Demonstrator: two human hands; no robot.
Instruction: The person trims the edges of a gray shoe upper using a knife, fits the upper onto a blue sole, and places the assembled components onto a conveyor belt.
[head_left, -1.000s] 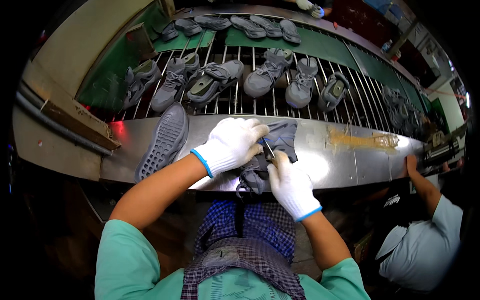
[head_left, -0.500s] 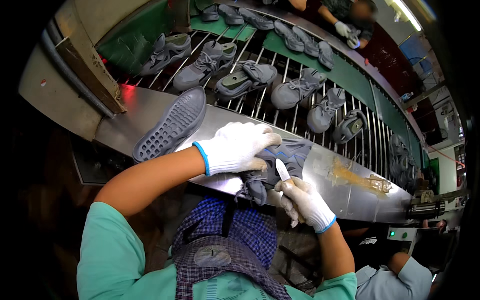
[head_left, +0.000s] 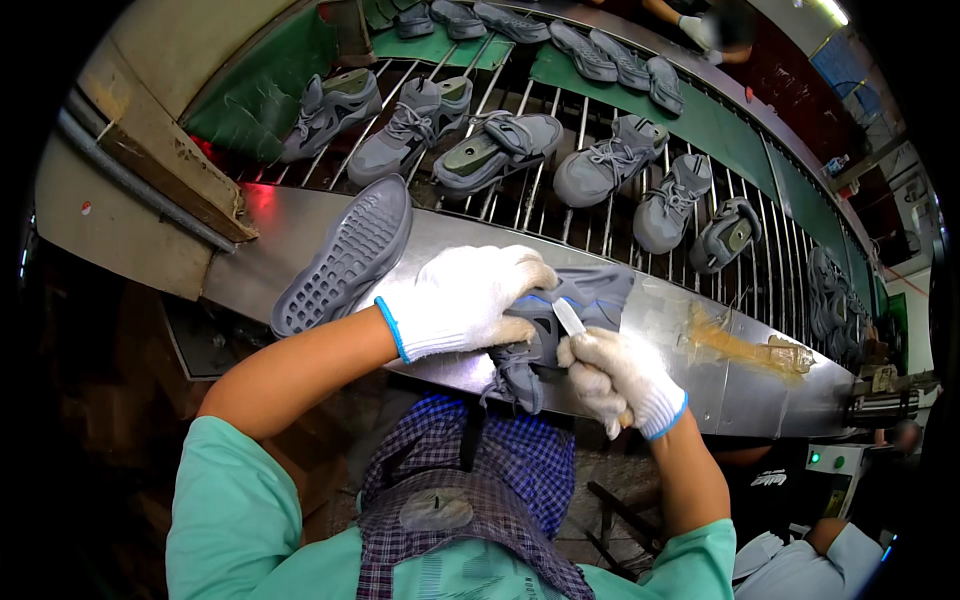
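Note:
A grey lace-up shoe (head_left: 600,283) lies on its side on the metal ledge in front of me, a thin blue line running along its side. My left hand (head_left: 470,300), in a white knit glove, is closed on the shoe from the left, thumb and fingers pressing on it. In my right hand (head_left: 625,375), also gloved, is a slim hand tool with a flat, pale tip (head_left: 569,318); its handle is mostly hidden by the fingers. That tip touches or nearly touches the shoe beside the blue line. Left of my left hand rests a loose grey shoe sole (head_left: 350,250), tread side up.
Beyond the metal ledge (head_left: 730,400), several grey shoes (head_left: 405,130) stand or lie on a rack of metal rods (head_left: 520,200). Soles (head_left: 580,52) lie on the green sheet farther back. Dried tape (head_left: 745,350) marks the ledge at right. Other people are at far right and lower right.
The view has shifted slightly. My left hand keeps its grip on the shoe. The right hand's tool remains by the blue line, its tip turned a little.

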